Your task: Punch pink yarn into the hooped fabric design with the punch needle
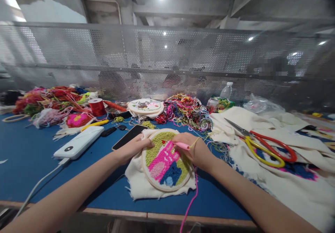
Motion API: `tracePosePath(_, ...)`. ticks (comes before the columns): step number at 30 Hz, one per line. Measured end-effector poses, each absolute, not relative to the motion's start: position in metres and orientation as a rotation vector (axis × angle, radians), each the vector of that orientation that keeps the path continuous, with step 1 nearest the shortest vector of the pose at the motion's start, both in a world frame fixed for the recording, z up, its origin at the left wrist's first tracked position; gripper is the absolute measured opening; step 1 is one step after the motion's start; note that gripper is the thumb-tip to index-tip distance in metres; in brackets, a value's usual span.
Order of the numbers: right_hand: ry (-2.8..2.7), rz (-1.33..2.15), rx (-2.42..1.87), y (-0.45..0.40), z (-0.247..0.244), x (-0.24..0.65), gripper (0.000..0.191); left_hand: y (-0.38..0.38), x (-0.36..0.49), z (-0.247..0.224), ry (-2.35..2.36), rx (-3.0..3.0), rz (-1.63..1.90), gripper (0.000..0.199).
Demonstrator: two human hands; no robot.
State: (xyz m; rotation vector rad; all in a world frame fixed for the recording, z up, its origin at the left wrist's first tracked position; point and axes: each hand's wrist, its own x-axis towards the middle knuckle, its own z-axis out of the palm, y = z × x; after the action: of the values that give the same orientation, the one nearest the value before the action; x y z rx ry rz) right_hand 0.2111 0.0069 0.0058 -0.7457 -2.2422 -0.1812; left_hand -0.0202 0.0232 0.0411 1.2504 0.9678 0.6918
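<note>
A round embroidery hoop (pixel 167 188) with cream cloth (pixel 141 187) rests tilted near the table's front edge. Its looped yarn picture shows green, bright pink and blue areas. My left hand (pixel 136 146) grips the hoop at its upper left rim, thumb on the front. In my right hand (pixel 196 151) is a pink punch needle (pixel 182 145), held in a pinch over the upper right of the picture. Yellow-green yarn shows at the tool's rear end. A pink yarn strand (pixel 192 201) hangs from the hoop's right side over the table edge.
Behind the hoop lie a black phone (pixel 131 136), a second hoop (pixel 145 106) and tangled yarn (pixel 185 110). At left are a white power bank (pixel 80 142) with a cable, and a red spool (pixel 97 107). Scissors (pixel 264 149) lie on cream fabric (pixel 295 191) at right. A perforated screen (pixel 157 58) stands behind.
</note>
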Motion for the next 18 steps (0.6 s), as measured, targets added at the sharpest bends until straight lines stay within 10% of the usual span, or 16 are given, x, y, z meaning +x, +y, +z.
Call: tracePosePath(18, -2.165, 0.082, -0.839, 0.018, -0.017, 0.209, 0.01, 0.076, -0.056, 0.015, 2.117, 2.333, 0.318, 0.074)
